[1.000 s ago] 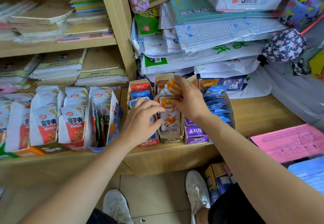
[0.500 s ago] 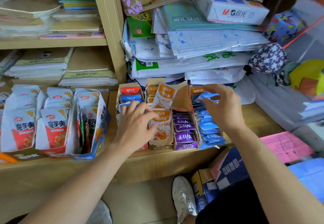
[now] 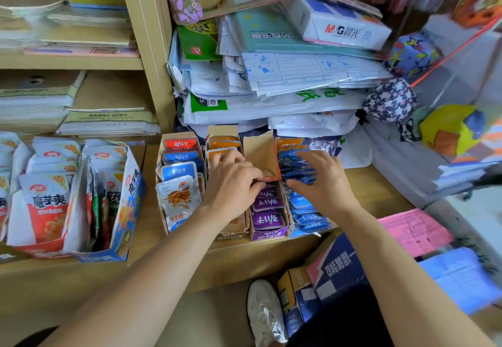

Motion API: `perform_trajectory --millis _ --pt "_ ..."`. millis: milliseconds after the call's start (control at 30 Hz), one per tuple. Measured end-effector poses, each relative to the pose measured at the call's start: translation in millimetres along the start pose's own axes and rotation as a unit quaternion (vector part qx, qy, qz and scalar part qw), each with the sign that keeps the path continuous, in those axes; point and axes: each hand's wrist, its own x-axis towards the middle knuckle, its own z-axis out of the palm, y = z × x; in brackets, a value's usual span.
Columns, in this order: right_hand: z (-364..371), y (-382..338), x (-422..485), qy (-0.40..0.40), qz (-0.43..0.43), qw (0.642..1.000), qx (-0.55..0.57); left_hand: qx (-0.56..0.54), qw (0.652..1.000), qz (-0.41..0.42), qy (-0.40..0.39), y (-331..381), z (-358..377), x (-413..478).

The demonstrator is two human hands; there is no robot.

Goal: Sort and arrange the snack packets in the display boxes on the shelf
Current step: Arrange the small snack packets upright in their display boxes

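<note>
Plastic blue packets [image 3: 297, 168], seemingly light, soft and slippery, stand in the rightmost display box [image 3: 301, 234] on the shelf [image 3: 375, 183], best pinched at their sealed tops; the right hand [image 3: 323, 183] spreads straight fingers [image 3: 309, 156] over them, the left hand [image 3: 233, 183] curls, grip unclear.

The left hand [image 3: 233, 183] covered most of the orange-packet box [image 3: 231, 234], and whether its fingertips pinched anything was unclear. The right hand [image 3: 323, 183] hid part of the blue packets [image 3: 307, 219]. White bags [image 3: 6, 145] ran off the left edge; the blue sheets [image 3: 461, 278] at right were blurred.
</note>
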Motion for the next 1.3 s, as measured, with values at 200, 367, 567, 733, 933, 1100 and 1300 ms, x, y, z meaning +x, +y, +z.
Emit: perform_trajectory --millis 200,367,567,733,933,1100,1300 --pt "0 0 1 -0.002 0.021 1.000 0.010 -0.113 0.991 -0.059 0.039 -17 -4 16" --pt "2 -5 -1 0.007 0.026 1.000 0.013 0.011 0.998 0.005 -0.069 -12 -1 4" --pt "3 -15 -4 0.033 0.032 0.999 -0.020 -0.219 0.971 -0.092 0.007 -14 -9 9" --pt "2 -33 -1 0.025 -0.004 0.999 0.032 -0.392 0.905 -0.165 -0.010 -13 -31 9" --pt "-2 -42 7 -0.003 0.002 0.978 0.208 -0.453 0.872 -0.179 0.052 -13 -49 7" --pt "0 -55 13 0.000 -0.026 0.969 0.246 -0.492 0.856 -0.151 0.045 -14 -70 2" --pt "16 -80 17 -0.027 -0.003 0.933 0.360 -0.300 0.936 -0.175 0.050 -87 -93 -15"
